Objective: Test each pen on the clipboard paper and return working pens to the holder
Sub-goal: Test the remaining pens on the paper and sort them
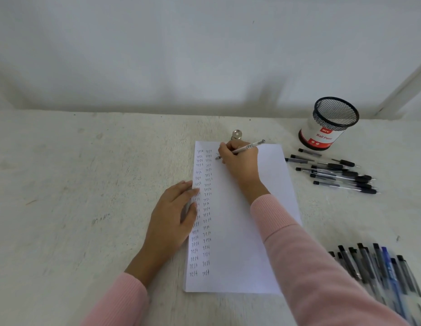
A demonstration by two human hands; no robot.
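A white sheet of paper (237, 227) lies on a clipboard with a metal clip (237, 134) at its far end. Two columns of the handwritten word "test" run down the sheet's left side. My right hand (240, 161) grips a silver pen (245, 148) with its tip on the paper near the top of a third column. My left hand (175, 215) lies flat, fingers apart, on the sheet's left edge. A black mesh pen holder (329, 123) with a white and red label stands at the far right; no pens show inside it.
Several black pens (338, 172) lie loose on the table just in front of the holder. Another heap of dark and blue pens (378, 264) lies at the near right beside my right sleeve. A white wall runs behind the pale table (87, 184).
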